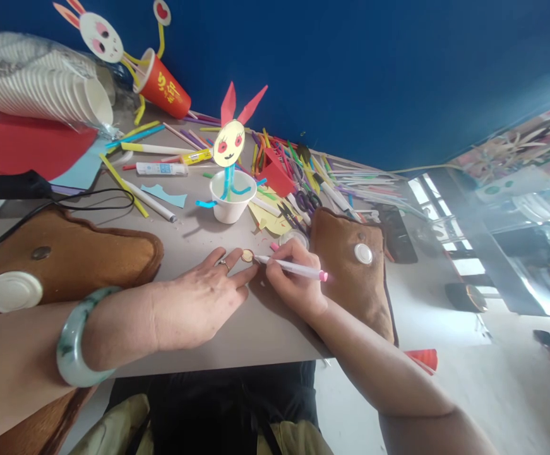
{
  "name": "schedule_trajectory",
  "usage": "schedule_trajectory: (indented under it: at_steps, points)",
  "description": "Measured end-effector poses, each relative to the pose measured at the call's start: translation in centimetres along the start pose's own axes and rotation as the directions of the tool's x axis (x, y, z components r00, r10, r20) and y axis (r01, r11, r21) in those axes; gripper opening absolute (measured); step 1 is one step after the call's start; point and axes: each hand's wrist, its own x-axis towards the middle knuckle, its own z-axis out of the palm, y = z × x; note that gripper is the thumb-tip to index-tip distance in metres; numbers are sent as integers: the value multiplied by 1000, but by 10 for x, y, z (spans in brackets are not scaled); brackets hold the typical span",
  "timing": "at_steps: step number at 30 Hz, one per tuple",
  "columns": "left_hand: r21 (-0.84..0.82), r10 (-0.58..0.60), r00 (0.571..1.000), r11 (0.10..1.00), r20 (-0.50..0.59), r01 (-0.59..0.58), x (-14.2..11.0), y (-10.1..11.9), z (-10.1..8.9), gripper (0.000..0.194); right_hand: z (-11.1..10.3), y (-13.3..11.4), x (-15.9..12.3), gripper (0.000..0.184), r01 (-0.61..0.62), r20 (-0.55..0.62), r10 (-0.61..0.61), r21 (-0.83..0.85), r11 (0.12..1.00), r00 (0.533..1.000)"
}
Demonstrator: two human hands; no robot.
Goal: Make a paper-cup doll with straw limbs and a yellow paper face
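Observation:
My left hand (203,297) lies flat on the grey table with its fingers spread, a ring on one finger and a jade bangle (73,344) at the wrist. Its fingertips rest beside a small round yellow paper piece (247,255), touching its edge. In my right hand (296,278), closed in a writing grip, is a white marker with a pink end (298,269). The marker's tip is at the right edge of the paper piece. Just behind stands a white paper cup (231,205), holding a yellow-faced paper rabbit (229,144) with red ears and blue straw limbs.
Brown cushions (355,278) lie at both sides. Scissors (307,201), a glue stick (161,169), and many coloured straws (364,183) are scattered behind. At the back left are a red cup (165,88) with another rabbit and bagged paper cups (42,82). A blue wall rises behind.

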Motion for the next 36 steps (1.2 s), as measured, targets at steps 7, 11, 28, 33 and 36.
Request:
schedule_trajectory:
  at_steps: [7,11,28,33,36]
  points:
    - [4,0,999,1000,-35,0,-3,-2,7,39,1,0,-3,11,-15,48,13,40,999,999]
    - [-5,11,997,1000,-70,-11,-4,-3,11,48,1,0,-3,11,-10,76,6,48,999,997]
    - [-20,-10,1000,1000,-22,10,-2,0,4,33,1,0,-1,11,-26,121,22,25,999,992]
    - [-24,-11,1000,1000,-13,11,-1,-1,5,31,1,-1,-1,11,-11,127,8,24,1000,992]
    - [-20,-3,1000,1000,-11,3,-1,-1,4,35,1,-1,-1,11,6,121,-9,27,1000,993]
